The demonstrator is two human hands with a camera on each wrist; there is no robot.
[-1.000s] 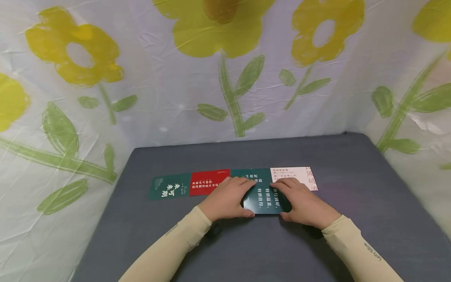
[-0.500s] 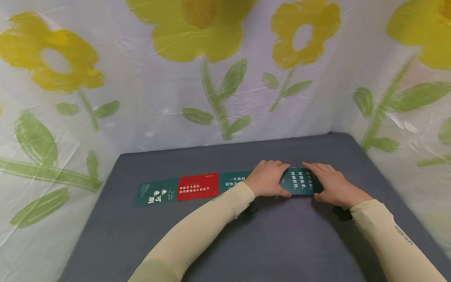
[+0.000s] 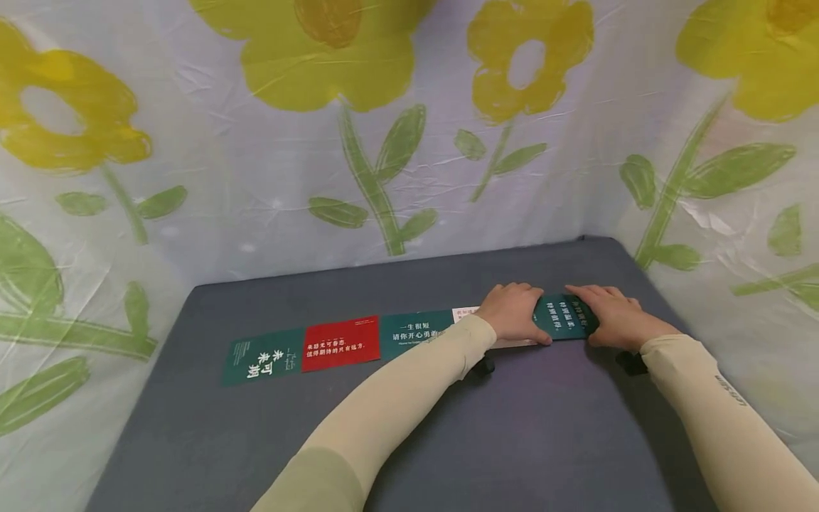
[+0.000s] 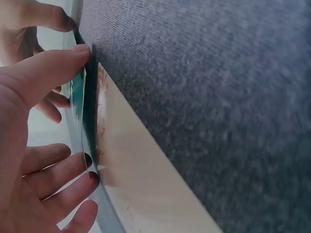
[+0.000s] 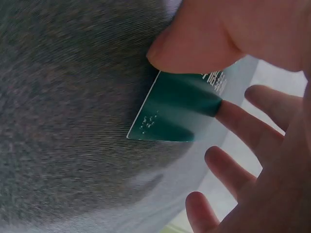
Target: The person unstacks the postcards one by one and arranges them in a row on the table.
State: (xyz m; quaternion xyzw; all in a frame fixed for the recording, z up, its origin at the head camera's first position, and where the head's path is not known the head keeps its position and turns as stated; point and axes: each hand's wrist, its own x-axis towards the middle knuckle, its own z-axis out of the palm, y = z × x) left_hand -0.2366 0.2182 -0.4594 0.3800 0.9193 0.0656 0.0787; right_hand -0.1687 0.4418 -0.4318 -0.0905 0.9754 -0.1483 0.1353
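Your cream sleeves cross the felt-like grey worktop [image 3: 512, 441] at lower frame. Right of centre, your left hand [image 3: 514, 313] and right hand [image 3: 613, 318] pinch the glossy dark green card [image 3: 566, 317] by its ends, thumbs at the near edge, fingers flat on top. It overlaps a pale card [image 3: 466, 311]; a crinkled flower-printed sheet [image 3: 384, 128] hangs behind.
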